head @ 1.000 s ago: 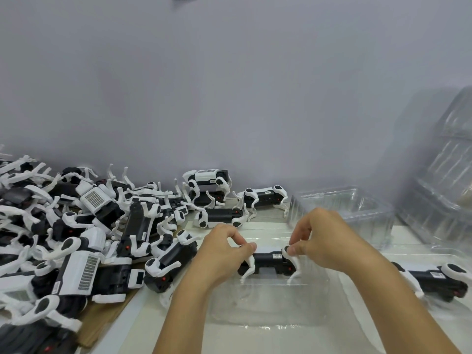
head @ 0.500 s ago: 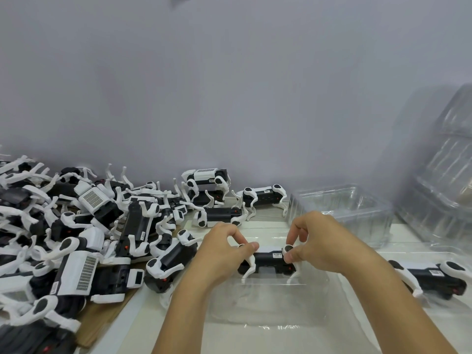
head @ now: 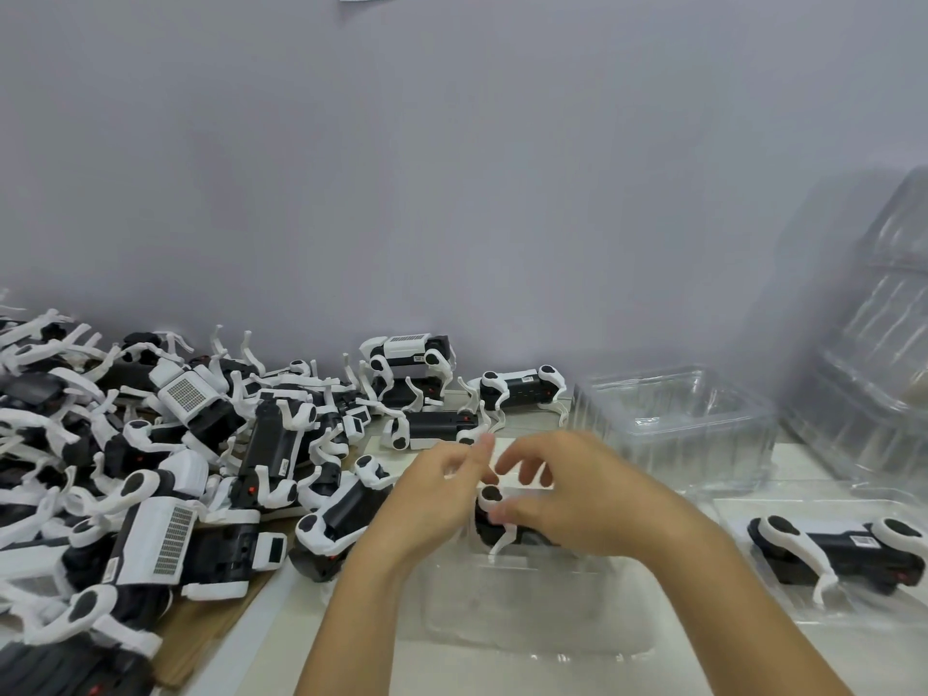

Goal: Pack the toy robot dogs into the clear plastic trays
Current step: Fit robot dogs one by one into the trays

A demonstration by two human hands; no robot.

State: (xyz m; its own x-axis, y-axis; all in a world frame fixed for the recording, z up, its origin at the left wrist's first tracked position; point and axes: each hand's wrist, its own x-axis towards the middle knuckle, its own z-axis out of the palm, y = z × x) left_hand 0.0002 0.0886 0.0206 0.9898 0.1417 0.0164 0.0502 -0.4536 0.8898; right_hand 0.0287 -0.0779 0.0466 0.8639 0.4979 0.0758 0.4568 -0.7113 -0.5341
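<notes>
Both forearms reach in from the counter's near edge and meet over the middle of the surface. The left hand (head: 442, 487) is raised with its fingers fairly straight and loosely spread, tips pointing up and toward the right hand; it is motion-blurred and appears to hold nothing. The right hand (head: 567, 499) arches over the toy robot dog (head: 494, 517), its thumb against the dog's white shoulder and its upper fingers curled above the body; blur makes it impossible to tell whether they actually grip the toy.

That dog sits in the far part of a clear plastic tray (head: 532, 610) lying in the middle of the counter toward the near edge, directly under the right palm and just to the right of the left hand's fingertips. Only its left end, with a black joint disc and a bent white leg, shows.

Toward the right edge, a second dog (head: 838, 550) lies on its side in another clear tray (head: 753, 590). A heap of loose dogs (head: 165, 469) covers the left side up to the back wall. An empty tray (head: 673, 419) stands by the back edge, with a stack of trays (head: 884, 354) in the far right corner.
</notes>
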